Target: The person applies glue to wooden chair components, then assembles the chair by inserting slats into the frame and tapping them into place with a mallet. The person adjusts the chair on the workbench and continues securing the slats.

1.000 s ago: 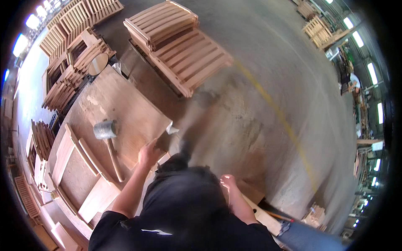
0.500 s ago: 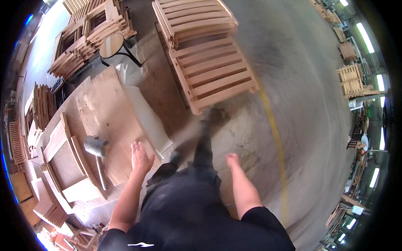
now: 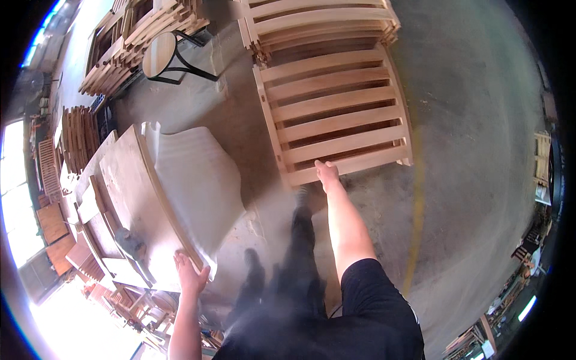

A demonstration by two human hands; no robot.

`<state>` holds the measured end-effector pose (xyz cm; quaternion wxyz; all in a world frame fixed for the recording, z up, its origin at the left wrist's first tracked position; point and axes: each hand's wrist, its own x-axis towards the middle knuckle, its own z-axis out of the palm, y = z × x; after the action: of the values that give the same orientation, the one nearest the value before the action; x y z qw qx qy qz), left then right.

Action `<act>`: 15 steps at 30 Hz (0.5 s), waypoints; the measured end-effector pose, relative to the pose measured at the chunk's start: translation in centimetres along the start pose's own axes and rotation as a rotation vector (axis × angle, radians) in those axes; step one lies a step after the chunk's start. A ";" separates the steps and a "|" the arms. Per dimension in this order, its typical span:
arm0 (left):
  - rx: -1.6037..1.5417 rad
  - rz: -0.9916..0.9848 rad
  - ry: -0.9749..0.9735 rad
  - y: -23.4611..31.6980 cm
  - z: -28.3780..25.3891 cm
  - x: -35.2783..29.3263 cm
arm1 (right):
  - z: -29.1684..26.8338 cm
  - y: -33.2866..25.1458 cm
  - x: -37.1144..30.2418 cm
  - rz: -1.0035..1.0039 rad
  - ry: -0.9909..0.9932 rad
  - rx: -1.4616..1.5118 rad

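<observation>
My left hand (image 3: pixel 191 274) is by the near edge of the wooden worktable (image 3: pixel 135 168), fingers apart and nothing in them. Farther onto that table lies a grey-headed mallet (image 3: pixel 129 243), beside a wooden frame (image 3: pixel 102 210). My right hand (image 3: pixel 327 174) reaches forward and overlaps the near rail of a stack of slatted wooden panels (image 3: pixel 336 114). Its fingers are slightly bent and apart, with nothing visible in them. Whether it touches the rail, I cannot tell.
White foam sheeting (image 3: pixel 198 180) hangs off the table's side. A round-topped stool (image 3: pixel 161 55) stands beyond, before stacked wooden frames (image 3: pixel 129 45). More slatted panels (image 3: pixel 318 21) are behind the near stack. A yellow line (image 3: pixel 415 222) runs along the floor at right.
The slatted stack is nearer, and my right arm has swung forward to its near rail. My left hand has moved back along the table edge. The view has shifted.
</observation>
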<state>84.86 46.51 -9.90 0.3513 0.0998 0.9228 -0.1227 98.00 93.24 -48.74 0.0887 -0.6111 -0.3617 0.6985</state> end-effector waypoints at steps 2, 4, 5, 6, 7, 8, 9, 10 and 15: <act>-0.005 -0.008 -0.007 0.7 -0.9 0.8 | -0.1 1.5 4.6 0.077 0.079 0.094; -0.060 -0.055 -0.020 1.4 -0.7 0.3 | 1.2 -0.2 5.4 0.207 0.116 0.136; -0.067 -0.074 -0.033 1.3 -0.1 -0.2 | 2.2 -1.5 4.7 0.251 0.108 0.220; -0.070 -0.084 -0.043 1.4 0.0 -0.6 | 3.0 -2.6 4.3 0.292 0.109 0.312; -0.072 -0.098 -0.053 1.8 -0.6 -0.4 | 3.3 -3.0 4.7 0.325 0.159 0.348; -0.072 -0.098 -0.057 2.0 -1.0 -0.1 | 3.8 -3.3 5.1 0.357 0.209 0.383; -0.074 -0.096 -0.055 2.2 -1.4 0.1 | 3.5 -3.3 5.7 0.332 0.177 0.471; -0.076 -0.093 -0.052 2.2 -1.5 0.3 | 3.3 -3.2 6.2 0.306 0.143 0.559; -0.117 -0.088 -0.049 1.8 -1.6 0.1 | 2.6 -3.9 4.7 0.344 0.199 0.678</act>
<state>84.24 48.74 -9.11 0.3732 0.0353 0.9230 -0.0864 93.23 97.67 -50.06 0.2021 -0.6636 0.0076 0.7203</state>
